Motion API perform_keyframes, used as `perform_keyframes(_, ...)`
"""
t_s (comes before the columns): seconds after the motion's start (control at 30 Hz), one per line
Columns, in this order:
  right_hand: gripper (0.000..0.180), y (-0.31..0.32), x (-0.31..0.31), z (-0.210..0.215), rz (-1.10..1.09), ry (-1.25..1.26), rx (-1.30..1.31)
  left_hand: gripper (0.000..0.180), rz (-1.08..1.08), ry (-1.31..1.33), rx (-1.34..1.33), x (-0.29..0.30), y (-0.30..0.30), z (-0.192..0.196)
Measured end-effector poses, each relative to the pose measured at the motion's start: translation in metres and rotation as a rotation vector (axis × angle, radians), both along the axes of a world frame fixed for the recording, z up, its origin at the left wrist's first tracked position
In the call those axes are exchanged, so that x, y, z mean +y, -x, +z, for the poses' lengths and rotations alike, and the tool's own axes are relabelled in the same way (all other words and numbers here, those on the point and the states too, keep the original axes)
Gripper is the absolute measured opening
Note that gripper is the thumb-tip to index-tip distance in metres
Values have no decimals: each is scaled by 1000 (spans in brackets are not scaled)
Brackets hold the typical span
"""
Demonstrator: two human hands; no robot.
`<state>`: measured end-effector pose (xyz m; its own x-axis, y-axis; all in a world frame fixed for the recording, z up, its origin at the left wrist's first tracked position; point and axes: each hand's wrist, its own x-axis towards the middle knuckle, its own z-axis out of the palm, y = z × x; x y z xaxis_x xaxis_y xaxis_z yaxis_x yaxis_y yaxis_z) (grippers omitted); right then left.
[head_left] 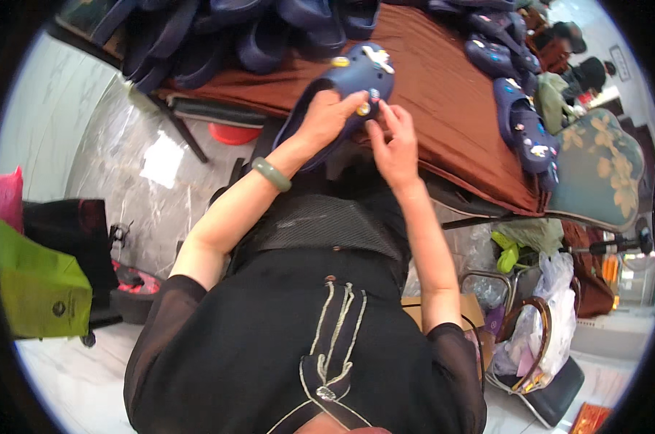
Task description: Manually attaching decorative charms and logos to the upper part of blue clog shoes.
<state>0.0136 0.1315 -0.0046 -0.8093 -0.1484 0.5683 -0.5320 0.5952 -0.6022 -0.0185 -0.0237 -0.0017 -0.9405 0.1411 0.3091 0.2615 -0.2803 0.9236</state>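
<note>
A navy blue foam clog (353, 76) is held up over the near edge of the cloth-covered table. My left hand (322, 124), a green bangle on its wrist, grips the clog at its opening, with the thumb over the upper; its other fingers are mostly hidden. My right hand (396, 148) has its bent fingertips and thumb against the right side of the clog, beside a small charm (373, 95) and a round yellow charm (363, 109). Farther up the toe sit a white charm (378, 59) and a yellow one (339, 62).
Many plain navy clogs (262, 43) are heaped at the table's far left. Clogs with charms (526, 134) line the right side of the brown cloth (429, 79). A floral chair back (602, 166) stands to the right. Bags (548, 311) rest on a chair at lower right; a green bag (41, 286) is at left.
</note>
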Motion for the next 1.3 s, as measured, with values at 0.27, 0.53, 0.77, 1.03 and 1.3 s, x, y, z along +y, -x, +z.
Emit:
perform_keyframes(0.27, 92, -27, 0, -5, 130, 799, -610, 44, -392, 152, -251, 37, 4, 47)
perform_keyframes(0.53, 46, 13, 135, -4, -107, 759, -324, 28, -277, 246, 22, 24, -30, 25)
perform_keyframes(0.77, 42, 89, 270, 14, -684, 497, -203, 26, -335, 394, -52, 1, -33, -11)
perform_keyframes(1.03, 26, 87, 248, -15, -721, -752, 133, 26, -217, 529, -73, -55, -38, -43)
perform_keyframes(1.3, 25, 120, 214, -13, -960, -951, 44, 52, 218, 1356, 401, -90, -60, -87)
